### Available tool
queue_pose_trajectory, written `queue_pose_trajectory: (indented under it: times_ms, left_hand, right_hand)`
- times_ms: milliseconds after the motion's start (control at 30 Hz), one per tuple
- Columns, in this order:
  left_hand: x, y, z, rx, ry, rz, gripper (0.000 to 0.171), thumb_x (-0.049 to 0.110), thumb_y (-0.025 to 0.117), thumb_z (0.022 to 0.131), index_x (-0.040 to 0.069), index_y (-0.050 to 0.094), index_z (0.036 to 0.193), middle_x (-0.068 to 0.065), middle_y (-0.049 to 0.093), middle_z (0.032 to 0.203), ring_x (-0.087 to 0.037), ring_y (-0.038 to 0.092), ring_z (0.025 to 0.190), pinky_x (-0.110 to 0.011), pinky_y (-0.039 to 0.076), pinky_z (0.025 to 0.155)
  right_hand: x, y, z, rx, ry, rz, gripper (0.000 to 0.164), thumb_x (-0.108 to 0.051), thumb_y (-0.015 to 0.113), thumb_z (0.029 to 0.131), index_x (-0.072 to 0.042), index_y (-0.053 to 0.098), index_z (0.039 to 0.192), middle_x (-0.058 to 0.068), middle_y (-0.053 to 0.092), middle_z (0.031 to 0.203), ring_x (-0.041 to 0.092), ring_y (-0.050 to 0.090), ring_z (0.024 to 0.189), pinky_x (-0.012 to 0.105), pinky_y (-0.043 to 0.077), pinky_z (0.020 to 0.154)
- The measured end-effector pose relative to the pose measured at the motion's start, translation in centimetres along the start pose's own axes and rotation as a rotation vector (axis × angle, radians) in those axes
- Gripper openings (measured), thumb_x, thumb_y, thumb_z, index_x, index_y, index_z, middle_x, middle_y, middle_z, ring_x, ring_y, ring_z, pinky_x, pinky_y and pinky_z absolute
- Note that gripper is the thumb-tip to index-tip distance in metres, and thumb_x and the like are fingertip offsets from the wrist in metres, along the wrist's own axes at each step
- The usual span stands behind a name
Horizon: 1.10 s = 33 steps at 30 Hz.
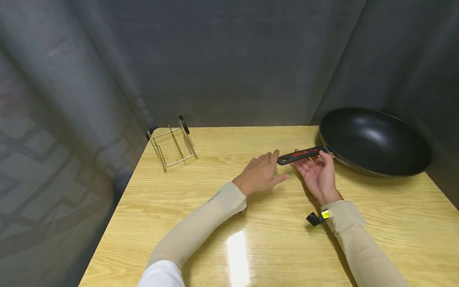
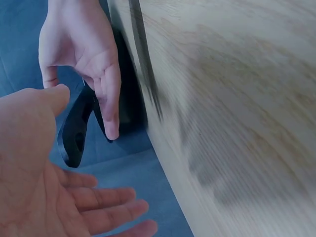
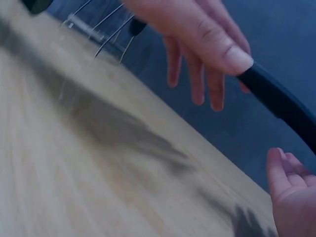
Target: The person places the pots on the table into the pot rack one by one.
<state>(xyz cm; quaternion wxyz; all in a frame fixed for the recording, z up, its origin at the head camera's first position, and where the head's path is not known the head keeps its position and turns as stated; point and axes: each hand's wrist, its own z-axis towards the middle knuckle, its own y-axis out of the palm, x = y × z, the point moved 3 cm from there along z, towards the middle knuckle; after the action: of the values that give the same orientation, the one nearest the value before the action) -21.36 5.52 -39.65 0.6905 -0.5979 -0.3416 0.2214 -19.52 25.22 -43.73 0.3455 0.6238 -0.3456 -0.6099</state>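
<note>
A large black wok (image 1: 374, 141) is at the back right corner of the table, its dark handle (image 1: 299, 155) with red lettering pointing left. My right hand (image 1: 317, 175) is palm up under the handle, fingers extended beneath it and thumb beside its wok end. At the handle's free end is my left hand (image 1: 259, 173), its thumb and fingers spread apart. In the left wrist view, the handle tip (image 2: 74, 143) shows between the left thumb and fingers. The right wrist view has the left thumb overlapping that end, with the other fingers (image 3: 197, 84) hanging loosely behind.
A wire rack (image 1: 172, 147) with a black round part stands at the table's back left. Grey curtains (image 1: 222, 63) hang close behind and left of the wooden table (image 1: 193, 247). A small black camera (image 1: 314, 219) juts from the right wrist.
</note>
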Motion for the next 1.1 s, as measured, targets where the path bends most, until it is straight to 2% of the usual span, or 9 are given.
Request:
queue_pose_trajectory:
  times_ms: [67, 133, 300, 433, 533, 700, 867, 1100]
  left_hand:
    - [0.0, -0.1, 0.2, 0.017, -0.002, 0.003, 0.087, 0.064, 0.041, 0.103, -0.002, 0.024, 0.158, -0.021, 0.055, 0.141, -0.030, 0.060, 0.122, -0.044, 0.053, 0.094]
    - [0.1, -0.2, 0.3, 0.033, 0.002, 0.006, 0.085, 0.062, 0.041, 0.103, -0.003, 0.027, 0.156, -0.020, 0.059, 0.133, -0.028, 0.064, 0.113, -0.042, 0.056, 0.088]
    - [0.4, -0.6, 0.9, 0.064, 0.020, 0.020, 0.080, 0.059, 0.042, 0.105, -0.006, 0.033, 0.152, -0.017, 0.062, 0.119, -0.024, 0.065, 0.097, -0.038, 0.057, 0.078]
    - [1.0, -0.7, 1.5, 0.064, 0.018, 0.019, 0.081, 0.059, 0.044, 0.104, -0.006, 0.034, 0.152, -0.015, 0.062, 0.115, -0.022, 0.064, 0.092, -0.037, 0.057, 0.073]
    - [1.5, -0.9, 1.8, 0.058, 0.016, 0.014, 0.083, 0.060, 0.045, 0.104, -0.006, 0.033, 0.152, -0.013, 0.060, 0.111, -0.020, 0.061, 0.086, -0.034, 0.055, 0.068]
    - [1.9, -0.9, 2.3, 0.057, 0.017, 0.031, 0.080, 0.060, 0.047, 0.103, -0.005, 0.036, 0.149, -0.009, 0.057, 0.100, -0.017, 0.056, 0.076, -0.029, 0.052, 0.059]
    - [2.2, -0.8, 2.8, 0.052, 0.025, 0.057, 0.076, 0.057, 0.048, 0.104, -0.004, 0.036, 0.148, -0.010, 0.060, 0.102, -0.018, 0.058, 0.076, -0.029, 0.052, 0.059]
    - [2.7, -0.5, 3.8, 0.042, 0.021, 0.088, 0.077, 0.055, 0.048, 0.105, -0.004, 0.034, 0.152, -0.013, 0.063, 0.115, -0.021, 0.066, 0.087, -0.030, 0.056, 0.068]
  right_hand:
    - [0.0, 0.0, 0.3, 0.014, 0.019, 0.107, 0.024, -0.027, 0.042, 0.110, -0.004, 0.050, 0.112, 0.026, 0.064, 0.128, 0.032, 0.051, 0.136, 0.041, 0.044, 0.108]
    - [-0.1, 0.1, 0.5, 0.037, 0.023, 0.168, 0.023, -0.026, 0.042, 0.109, -0.005, 0.047, 0.115, 0.028, 0.062, 0.131, 0.033, 0.045, 0.141, 0.041, 0.042, 0.110]
    - [-0.2, 0.2, 1.2, 0.081, 0.000, 0.198, 0.028, -0.026, 0.045, 0.106, -0.010, 0.034, 0.127, 0.029, 0.055, 0.134, 0.035, 0.051, 0.136, 0.040, 0.037, 0.114]
    - [-0.2, 0.0, 1.6, 0.134, 0.012, 0.293, 0.038, -0.025, 0.050, 0.104, -0.011, 0.031, 0.135, 0.027, 0.052, 0.138, 0.037, 0.055, 0.131, 0.040, 0.036, 0.115]
    - [-0.3, -0.1, 1.7, 0.187, 0.021, 0.369, 0.048, -0.025, 0.052, 0.103, -0.012, 0.029, 0.142, 0.023, 0.051, 0.141, 0.035, 0.054, 0.132, 0.040, 0.039, 0.113]
    - [-0.5, 0.1, 2.2, 0.204, 0.030, 0.440, 0.054, -0.028, 0.050, 0.103, -0.013, 0.025, 0.148, 0.019, 0.048, 0.145, 0.030, 0.048, 0.138, 0.038, 0.039, 0.113]
    - [-0.7, 0.0, 2.8, 0.213, 0.047, 0.524, 0.049, -0.031, 0.047, 0.104, -0.012, 0.026, 0.144, 0.019, 0.048, 0.146, 0.031, 0.051, 0.135, 0.036, 0.038, 0.113]
    - [-0.7, 0.3, 3.5, 0.199, 0.059, 0.622, 0.064, -0.029, 0.049, 0.102, -0.025, 0.014, 0.156, 0.016, 0.042, 0.150, 0.029, 0.047, 0.138, 0.037, 0.037, 0.112]
